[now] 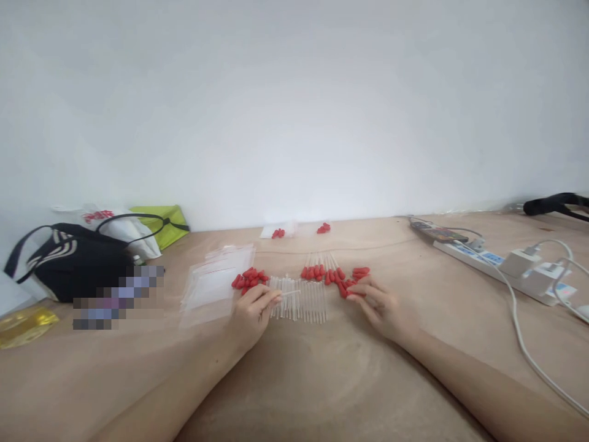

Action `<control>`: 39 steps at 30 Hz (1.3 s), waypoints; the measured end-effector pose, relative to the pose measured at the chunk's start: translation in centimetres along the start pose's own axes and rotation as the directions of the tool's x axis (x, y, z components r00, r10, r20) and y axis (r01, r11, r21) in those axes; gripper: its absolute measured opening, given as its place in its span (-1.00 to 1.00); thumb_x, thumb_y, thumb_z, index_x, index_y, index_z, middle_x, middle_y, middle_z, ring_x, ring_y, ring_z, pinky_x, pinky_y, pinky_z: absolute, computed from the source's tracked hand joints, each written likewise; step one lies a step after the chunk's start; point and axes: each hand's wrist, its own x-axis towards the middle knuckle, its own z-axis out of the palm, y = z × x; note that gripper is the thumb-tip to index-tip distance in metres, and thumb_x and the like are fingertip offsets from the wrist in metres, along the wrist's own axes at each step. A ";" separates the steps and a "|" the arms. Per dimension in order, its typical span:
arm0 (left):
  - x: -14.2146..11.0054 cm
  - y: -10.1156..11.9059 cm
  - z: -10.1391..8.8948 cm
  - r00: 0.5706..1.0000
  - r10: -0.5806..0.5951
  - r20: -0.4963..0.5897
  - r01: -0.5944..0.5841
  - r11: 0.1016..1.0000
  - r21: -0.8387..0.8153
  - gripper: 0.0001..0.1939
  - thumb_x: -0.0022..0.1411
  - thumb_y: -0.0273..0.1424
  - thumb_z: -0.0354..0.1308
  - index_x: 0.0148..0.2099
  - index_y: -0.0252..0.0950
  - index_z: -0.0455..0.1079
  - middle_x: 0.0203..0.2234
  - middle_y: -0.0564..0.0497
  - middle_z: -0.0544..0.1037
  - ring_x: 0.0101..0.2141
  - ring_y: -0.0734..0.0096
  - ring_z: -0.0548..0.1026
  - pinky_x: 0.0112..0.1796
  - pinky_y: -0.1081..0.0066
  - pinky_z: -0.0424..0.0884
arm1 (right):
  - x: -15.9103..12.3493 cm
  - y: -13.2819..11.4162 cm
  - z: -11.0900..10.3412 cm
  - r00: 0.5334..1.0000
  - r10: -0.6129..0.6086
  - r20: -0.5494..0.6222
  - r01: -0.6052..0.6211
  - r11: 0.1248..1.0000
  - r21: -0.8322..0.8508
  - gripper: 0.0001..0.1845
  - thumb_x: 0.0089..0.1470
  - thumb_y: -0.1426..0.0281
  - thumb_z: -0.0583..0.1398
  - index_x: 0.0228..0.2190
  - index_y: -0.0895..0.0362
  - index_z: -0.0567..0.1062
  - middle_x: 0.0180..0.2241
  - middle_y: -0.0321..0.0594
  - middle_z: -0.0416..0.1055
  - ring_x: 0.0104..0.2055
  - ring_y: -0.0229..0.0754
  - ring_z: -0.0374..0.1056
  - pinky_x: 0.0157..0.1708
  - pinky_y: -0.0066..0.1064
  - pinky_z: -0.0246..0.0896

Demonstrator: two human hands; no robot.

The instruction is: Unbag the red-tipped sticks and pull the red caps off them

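My left hand [253, 310] is closed on a thin clear glass tube [291, 292], its free end pointing right. Below and beside it, many similar tubes [313, 304] lie side by side on the table. My right hand [380, 307] pinches a red rubber bulb [350, 288] at the right end of a row of red bulbs. Several bulbs in that row [317, 271] sit on glass tubes that point away, forming droppers. Another loose heap of red bulbs [248, 279] lies just beyond my left hand, partly over clear plastic bags.
Clear zip bags [211, 285] are spread at the left. Two bags with red bulbs [278, 233] lie near the wall. A black bag [73, 261] and a green bag [165, 227] stand far left. At the right are a power strip [492, 264], cables and a phone [437, 232].
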 end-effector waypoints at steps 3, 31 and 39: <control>0.3 -0.9 0.3 0.999 -0.029 -0.018 0.030 0.999 0.028 -0.72 0.21 -0.51 -0.14 -0.14 -0.31 0.37 -0.42 -0.03 0.36 -0.36 0.44 0.38 -0.30 0.43 0.35 | 1.1 1.7 -0.5 0.969 0.201 -0.145 -0.194 0.979 0.057 -0.73 0.06 0.29 0.02 -0.31 0.12 0.45 -0.38 -0.15 0.31 -0.31 -0.20 0.26 -0.31 -0.36 0.18; 0.8 0.5 2.2 0.962 0.214 0.171 -0.181 0.965 -0.189 -0.63 0.10 -0.31 0.11 -0.04 -0.35 0.29 -0.28 -0.10 0.49 -0.26 0.34 0.42 -0.22 0.34 0.39 | 3.4 6.8 -0.4 0.889 0.457 0.015 -0.434 0.854 -0.288 -0.79 -0.12 0.20 0.11 -0.49 0.04 0.45 -0.45 -0.32 0.46 -0.31 -0.16 0.29 -0.15 -0.18 -0.05; 1.1 0.3 1.0 0.919 0.133 0.371 -0.104 0.990 -0.096 -0.51 0.02 -0.14 0.13 -0.02 -0.25 0.30 -0.11 -0.11 0.43 -0.06 0.12 0.31 -0.06 0.03 0.17 | 5.8 5.8 0.2 0.781 0.620 0.078 -0.553 0.744 -0.376 -0.81 -0.12 0.24 0.09 -0.52 0.04 0.46 -0.38 -0.28 0.46 -0.19 -0.09 0.28 -0.13 -0.16 -0.05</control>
